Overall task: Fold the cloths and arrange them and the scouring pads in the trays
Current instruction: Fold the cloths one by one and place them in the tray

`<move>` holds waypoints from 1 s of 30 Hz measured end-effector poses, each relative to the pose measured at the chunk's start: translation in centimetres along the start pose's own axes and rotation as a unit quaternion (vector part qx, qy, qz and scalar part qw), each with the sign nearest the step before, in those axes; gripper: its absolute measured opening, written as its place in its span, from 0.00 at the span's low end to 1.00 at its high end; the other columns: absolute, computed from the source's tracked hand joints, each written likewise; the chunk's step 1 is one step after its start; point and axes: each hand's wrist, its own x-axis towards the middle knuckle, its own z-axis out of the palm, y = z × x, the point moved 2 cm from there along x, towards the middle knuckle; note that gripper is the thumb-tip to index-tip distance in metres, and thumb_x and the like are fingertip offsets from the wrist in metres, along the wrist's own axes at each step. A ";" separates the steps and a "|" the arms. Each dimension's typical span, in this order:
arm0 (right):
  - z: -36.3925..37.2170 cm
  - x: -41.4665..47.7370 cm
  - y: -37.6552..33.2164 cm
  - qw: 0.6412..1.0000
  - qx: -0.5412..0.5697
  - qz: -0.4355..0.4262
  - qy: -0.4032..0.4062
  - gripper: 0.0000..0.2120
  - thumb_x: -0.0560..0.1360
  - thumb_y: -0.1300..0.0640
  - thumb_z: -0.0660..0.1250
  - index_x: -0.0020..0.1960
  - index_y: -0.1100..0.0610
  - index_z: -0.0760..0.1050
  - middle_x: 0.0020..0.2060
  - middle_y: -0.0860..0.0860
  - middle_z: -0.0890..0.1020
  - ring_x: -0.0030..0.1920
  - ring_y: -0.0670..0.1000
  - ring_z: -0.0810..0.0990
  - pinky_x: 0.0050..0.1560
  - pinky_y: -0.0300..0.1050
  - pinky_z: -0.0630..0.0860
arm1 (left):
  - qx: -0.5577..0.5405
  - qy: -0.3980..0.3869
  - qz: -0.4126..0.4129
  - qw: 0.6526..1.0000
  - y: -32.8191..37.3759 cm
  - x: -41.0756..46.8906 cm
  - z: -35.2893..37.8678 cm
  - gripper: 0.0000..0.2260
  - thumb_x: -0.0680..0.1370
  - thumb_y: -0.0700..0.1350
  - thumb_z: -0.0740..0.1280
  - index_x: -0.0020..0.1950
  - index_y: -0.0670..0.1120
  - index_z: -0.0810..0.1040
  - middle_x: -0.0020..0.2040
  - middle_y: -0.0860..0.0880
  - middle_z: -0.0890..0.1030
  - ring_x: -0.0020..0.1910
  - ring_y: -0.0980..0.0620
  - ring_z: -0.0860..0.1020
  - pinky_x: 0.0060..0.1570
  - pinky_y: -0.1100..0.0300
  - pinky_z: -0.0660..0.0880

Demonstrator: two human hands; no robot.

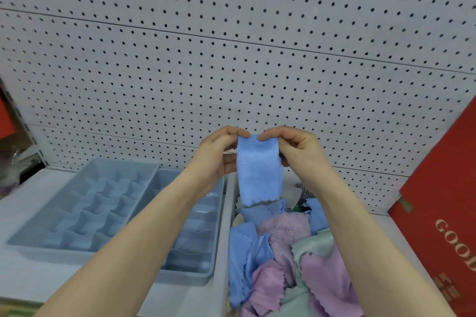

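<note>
Blue cloth [258, 170] hangs above a grey bin [223, 252] heaped with loose blue, lilac and green cloths [291, 252]. Left of the bin sit a compartment tray [85, 203] and a second tray [195, 234], the latter partly behind the left forearm. Dark items at the bin's far end are too hidden to name. Left hand [216, 157] and right hand [298, 149] pinch the cloth's top edge. It is a narrow, dimpled, scallop-edged strip.

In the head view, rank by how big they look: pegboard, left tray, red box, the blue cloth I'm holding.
1. pegboard
2-3. left tray and red box: they look alike, and the box is cut off by the frame, so unranked
4. blue cloth, smallest
</note>
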 end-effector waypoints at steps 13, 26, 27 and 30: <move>0.4 -0.5 0.5 0.999 0.004 0.048 -0.002 0.11 0.78 0.66 0.66 0.58 0.56 0.77 0.41 0.64 0.82 0.41 0.55 0.84 0.41 0.45 0.81 | 0.051 0.067 -0.052 0.995 -1.6 -0.2 -0.5 0.24 0.76 0.45 0.72 0.69 0.48 0.66 0.55 0.44 0.83 0.49 0.47 0.84 0.41 0.58 0.79; 0.6 -1.0 0.1 0.993 -0.096 -0.064 0.009 0.04 0.76 0.62 0.70 0.48 0.55 0.83 0.45 0.50 0.82 0.43 0.45 0.78 0.44 0.42 0.74 | 0.086 0.089 -0.102 0.987 -1.4 -0.9 -0.7 0.21 0.83 0.58 0.55 0.55 0.44 0.80 0.35 0.50 0.77 0.32 0.53 0.77 0.30 0.63 0.75; 0.4 -0.9 0.0 0.998 -0.056 -0.024 0.019 0.03 0.77 0.61 0.69 0.47 0.58 0.82 0.41 0.52 0.83 0.40 0.46 0.78 0.41 0.43 0.74 | 0.156 0.094 -0.092 0.979 -1.4 -1.0 -0.7 0.25 0.81 0.63 0.52 0.52 0.47 0.81 0.34 0.51 0.75 0.33 0.53 0.76 0.32 0.63 0.73; 0.1 -1.0 0.0 0.999 0.015 0.047 -0.005 0.05 0.78 0.61 0.68 0.49 0.62 0.81 0.39 0.52 0.86 0.40 0.48 0.84 0.40 0.44 0.79 | 0.194 0.049 -0.030 0.979 -1.8 -1.1 -0.4 0.32 0.73 0.73 0.55 0.53 0.48 0.82 0.46 0.51 0.83 0.49 0.52 0.81 0.50 0.61 0.76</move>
